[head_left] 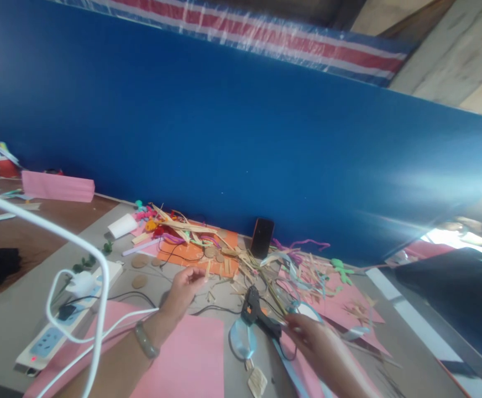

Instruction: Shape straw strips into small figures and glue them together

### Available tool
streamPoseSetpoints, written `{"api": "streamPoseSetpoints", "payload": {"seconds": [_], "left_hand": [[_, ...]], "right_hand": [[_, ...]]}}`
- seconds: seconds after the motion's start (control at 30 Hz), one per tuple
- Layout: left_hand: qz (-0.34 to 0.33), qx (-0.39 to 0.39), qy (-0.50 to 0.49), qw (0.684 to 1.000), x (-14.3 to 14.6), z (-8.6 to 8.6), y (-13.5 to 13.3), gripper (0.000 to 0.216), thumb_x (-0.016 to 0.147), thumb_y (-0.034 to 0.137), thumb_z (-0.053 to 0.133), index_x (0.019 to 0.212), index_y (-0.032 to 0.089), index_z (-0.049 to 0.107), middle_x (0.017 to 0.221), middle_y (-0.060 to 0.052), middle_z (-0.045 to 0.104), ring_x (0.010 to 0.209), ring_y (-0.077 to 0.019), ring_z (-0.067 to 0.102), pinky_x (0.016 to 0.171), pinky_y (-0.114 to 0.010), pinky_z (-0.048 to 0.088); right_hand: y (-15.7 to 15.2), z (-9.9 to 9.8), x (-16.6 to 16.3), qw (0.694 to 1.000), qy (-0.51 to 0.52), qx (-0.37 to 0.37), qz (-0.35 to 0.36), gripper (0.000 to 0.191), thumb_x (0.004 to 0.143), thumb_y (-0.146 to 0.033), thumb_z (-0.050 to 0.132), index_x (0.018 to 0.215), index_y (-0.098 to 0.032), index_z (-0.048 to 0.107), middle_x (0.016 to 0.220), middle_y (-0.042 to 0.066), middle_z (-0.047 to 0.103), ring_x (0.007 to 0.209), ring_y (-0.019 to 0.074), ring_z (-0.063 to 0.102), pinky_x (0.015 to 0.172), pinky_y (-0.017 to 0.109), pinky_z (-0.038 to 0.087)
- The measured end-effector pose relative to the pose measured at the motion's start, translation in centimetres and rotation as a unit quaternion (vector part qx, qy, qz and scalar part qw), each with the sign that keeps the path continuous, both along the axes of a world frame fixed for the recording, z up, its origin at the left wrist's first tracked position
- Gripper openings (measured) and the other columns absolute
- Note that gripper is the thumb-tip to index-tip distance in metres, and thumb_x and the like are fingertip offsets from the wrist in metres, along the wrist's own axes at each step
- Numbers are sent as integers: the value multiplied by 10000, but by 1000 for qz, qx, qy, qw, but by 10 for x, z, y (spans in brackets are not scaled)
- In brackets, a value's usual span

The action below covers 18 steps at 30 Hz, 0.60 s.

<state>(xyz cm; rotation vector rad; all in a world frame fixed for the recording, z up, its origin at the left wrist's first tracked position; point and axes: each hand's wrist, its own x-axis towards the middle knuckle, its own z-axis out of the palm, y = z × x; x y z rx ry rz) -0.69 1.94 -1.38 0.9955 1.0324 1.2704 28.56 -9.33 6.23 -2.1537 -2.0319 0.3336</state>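
Note:
My left hand hovers over the grey tabletop with its fingers loosely curled and nothing visible in them, close to scattered wooden sticks and an orange sheet. A bracelet sits on that wrist. My right hand is blurred and rests by the black glue gun, fingers next to its handle; whether it grips anything I cannot make out. A pink paper sheet lies under my left forearm.
A blue wall panel backs the table. A black phone leans against it. A white power strip and white cables lie at the left. Craft scraps, pipe cleaners, round wooden discs and a pink box are scattered about.

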Motion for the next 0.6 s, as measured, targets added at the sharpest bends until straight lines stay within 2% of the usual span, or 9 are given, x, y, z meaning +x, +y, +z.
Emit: {"api": "streamPoseSetpoints", "payload": {"seconds": [0.1,0.17,0.23,0.4,0.6], "left_hand": [[9,-2,-6,1000,0,-1,0,124,608,218,723,703,163,666,650,11,650,631,-132,575,651,-243,430],[13,0,-10,1000,0,-2,0,133,609,219,722,706,161,652,648,13,638,621,-128,566,634,-238,425],[14,4,-12,1000,0,-1,1,140,624,229,716,721,160,641,653,14,629,622,-126,562,622,-234,421],[13,13,-10,1000,-1,0,2,151,647,263,713,706,160,619,627,20,605,614,-123,548,610,-232,413],[19,9,-10,1000,-1,6,2,190,623,294,723,685,158,605,581,34,575,559,-112,515,574,-231,402]], "right_hand": [[21,2,-62,988,122,-6,94,197,827,-282,510,866,-213,690,719,31,710,624,177,629,588,249,434],[40,-3,-93,984,129,-15,125,167,805,-236,535,827,-197,696,683,20,693,611,159,605,581,230,412],[60,-11,-114,984,103,-29,139,169,797,-196,540,848,-191,701,770,26,715,683,151,620,632,218,417],[99,-30,-136,991,47,-54,111,146,779,-187,570,811,-174,712,802,62,731,731,171,643,664,235,414],[109,-45,-151,993,-31,-82,75,164,784,-183,546,783,-171,710,791,103,731,766,222,671,636,262,412]]}}
